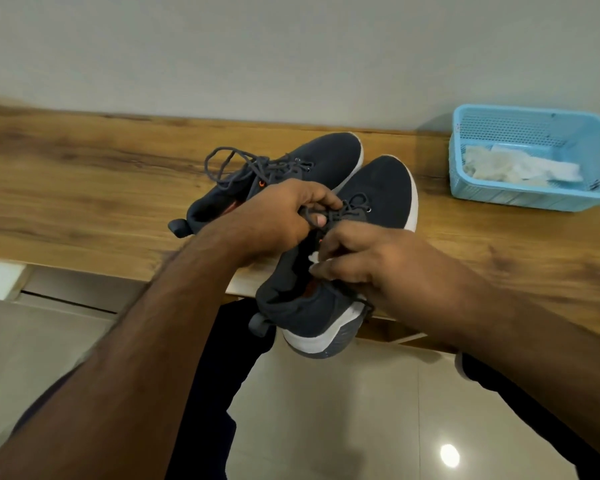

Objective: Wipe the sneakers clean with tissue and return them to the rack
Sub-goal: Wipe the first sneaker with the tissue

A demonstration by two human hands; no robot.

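Head view, looking down over a wooden table set against a pale wall. I see two dark navy sneakers w/ white soles. Near sneaker is tilted, toe over the table and heel hanging past the front edge above the tiled floor. Far sneaker lies on the tabletop just behind and left of it, touching it near the toes, laces loose and looped.

Left hand: fingers curled, pinching the near sneaker's lace/tongue area at the throat. Right hand: fingers curled round the collar on the shoe's right side, w/ a small white scrap, prob. tissue, showing at the fingertips; I cannot tell whether it is pinched or merely lies against the lining. Both forearms bare.

Blue plastic basket sits at the table's right end, well apart from the shoes, holding crumpled white tissues. Dark trouser legs show below the table edge.
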